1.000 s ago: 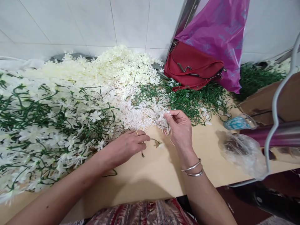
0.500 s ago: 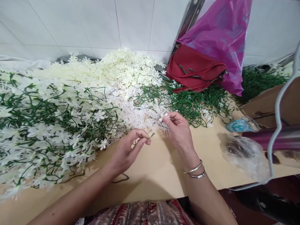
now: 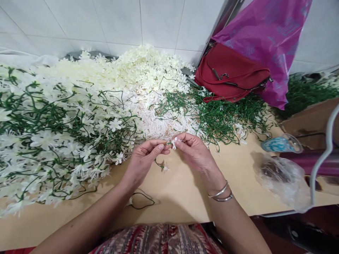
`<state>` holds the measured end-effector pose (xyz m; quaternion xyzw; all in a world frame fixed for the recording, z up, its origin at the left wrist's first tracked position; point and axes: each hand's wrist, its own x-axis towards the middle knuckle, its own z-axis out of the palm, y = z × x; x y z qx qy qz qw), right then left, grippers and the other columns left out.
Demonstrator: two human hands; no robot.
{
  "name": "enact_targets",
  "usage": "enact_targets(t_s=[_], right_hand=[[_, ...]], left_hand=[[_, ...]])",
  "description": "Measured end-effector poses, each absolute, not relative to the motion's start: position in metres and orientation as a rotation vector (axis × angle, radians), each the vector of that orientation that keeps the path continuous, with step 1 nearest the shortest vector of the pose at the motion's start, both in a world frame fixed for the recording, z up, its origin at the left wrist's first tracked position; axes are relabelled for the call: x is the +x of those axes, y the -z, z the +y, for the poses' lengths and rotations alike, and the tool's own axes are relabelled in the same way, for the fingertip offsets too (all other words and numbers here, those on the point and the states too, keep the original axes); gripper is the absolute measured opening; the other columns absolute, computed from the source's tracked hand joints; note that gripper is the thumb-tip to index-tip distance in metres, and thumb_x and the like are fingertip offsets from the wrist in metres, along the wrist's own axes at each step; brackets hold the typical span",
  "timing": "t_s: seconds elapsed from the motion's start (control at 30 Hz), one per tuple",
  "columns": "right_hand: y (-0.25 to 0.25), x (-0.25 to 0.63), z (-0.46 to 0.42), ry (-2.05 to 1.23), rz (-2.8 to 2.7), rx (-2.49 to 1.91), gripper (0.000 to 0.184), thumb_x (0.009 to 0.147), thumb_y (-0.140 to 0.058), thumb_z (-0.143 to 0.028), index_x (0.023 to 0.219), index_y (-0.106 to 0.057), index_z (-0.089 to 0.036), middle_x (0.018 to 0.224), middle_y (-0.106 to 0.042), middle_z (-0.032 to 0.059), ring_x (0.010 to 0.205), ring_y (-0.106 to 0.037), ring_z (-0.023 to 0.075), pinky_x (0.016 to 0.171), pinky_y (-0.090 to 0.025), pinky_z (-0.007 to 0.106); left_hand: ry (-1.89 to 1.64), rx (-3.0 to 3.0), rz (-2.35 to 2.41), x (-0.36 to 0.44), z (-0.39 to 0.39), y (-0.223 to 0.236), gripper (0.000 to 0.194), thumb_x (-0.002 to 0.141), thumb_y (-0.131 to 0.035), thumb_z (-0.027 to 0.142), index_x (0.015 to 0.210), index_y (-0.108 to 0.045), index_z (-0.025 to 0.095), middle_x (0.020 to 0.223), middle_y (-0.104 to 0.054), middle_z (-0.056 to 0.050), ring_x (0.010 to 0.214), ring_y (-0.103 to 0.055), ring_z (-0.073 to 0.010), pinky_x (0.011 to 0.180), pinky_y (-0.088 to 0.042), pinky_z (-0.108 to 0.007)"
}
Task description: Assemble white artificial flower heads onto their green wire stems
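Observation:
My left hand (image 3: 144,157) pinches a thin green plastic stem (image 3: 159,164) between thumb and fingertips. Part of that stem hangs below the fingers, with a small whitish tip. Facing it, my right hand (image 3: 194,151) grips a small white artificial flower (image 3: 174,142) by its petals. Stem end and flower meet between the fingertips; whether one is inside the other I cannot tell. To the left lies a big heap of white flowers on green stems (image 3: 66,134). Behind the hands are loose white stamen strands (image 3: 155,121) and a mound of cream flower heads (image 3: 148,68).
Green stems (image 3: 225,121) lie tangled at the right back, under a red handbag (image 3: 233,72) and a purple plastic bag (image 3: 270,38). Farther right are a plastic cup (image 3: 282,144), a clear bag (image 3: 283,180), a grey cable (image 3: 319,158) and a cardboard box (image 3: 309,120).
My hands have come together, the right moving left with the white flower until it meets the stem in the left. The view has shifted slightly.

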<state>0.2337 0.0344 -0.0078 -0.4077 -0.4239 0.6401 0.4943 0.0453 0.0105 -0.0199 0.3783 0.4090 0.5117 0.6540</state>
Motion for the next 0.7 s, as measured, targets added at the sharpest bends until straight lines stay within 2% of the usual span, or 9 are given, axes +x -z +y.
enact_targets(t_s=[0.13,0.37,0.53,0.7], right_hand=[[0.0152,0.2301,0.0341,-1.600,-1.008,-1.023,0.032,0.068,-0.098,-0.046,0.080,-0.079,-0.024,0.081,-0.071,-0.0008,0.078,-0.060,0.0160,0.080,-0.046,0.033],[0.0169,0.2285,0.0327,-1.686,-0.957,-1.014,0.032,0.066,-0.099,-0.045,0.080,-0.079,-0.025,0.080,-0.071,-0.0014,0.077,-0.060,0.0155,0.081,-0.047,0.033],[0.0105,0.2280,0.0325,-1.671,-0.923,-0.987,0.031,0.067,-0.099,-0.046,0.078,-0.078,-0.024,0.074,-0.067,-0.0018,0.075,-0.057,0.0152,0.079,-0.045,0.032],[0.0119,0.2276,0.0331,-1.677,-0.925,-1.035,0.033,0.065,-0.100,-0.045,0.077,-0.078,-0.024,0.076,-0.065,-0.0024,0.074,-0.054,0.0146,0.078,-0.044,0.032]], left_hand=[[-1.157,0.939,0.947,0.0469,0.0110,0.0192,0.023,0.085,-0.085,0.035,0.102,-0.081,0.019,0.084,-0.082,-0.002,0.081,-0.079,-0.0163,0.083,-0.061,-0.028],[-1.165,1.130,1.060,0.0483,0.0092,0.0169,0.014,0.092,-0.074,0.033,0.093,-0.075,0.019,0.082,-0.078,-0.002,0.081,-0.074,-0.0163,0.079,-0.058,-0.027],[-1.189,1.109,1.067,0.0464,0.0103,0.0168,0.010,0.091,-0.073,0.030,0.090,-0.072,0.019,0.075,-0.070,0.002,0.071,-0.066,-0.0120,0.069,-0.052,-0.023],[-1.145,1.193,1.115,0.0442,0.0099,0.0177,0.011,0.092,-0.073,0.030,0.092,-0.075,0.020,0.070,-0.066,0.002,0.066,-0.060,-0.0116,0.062,-0.046,-0.023]])
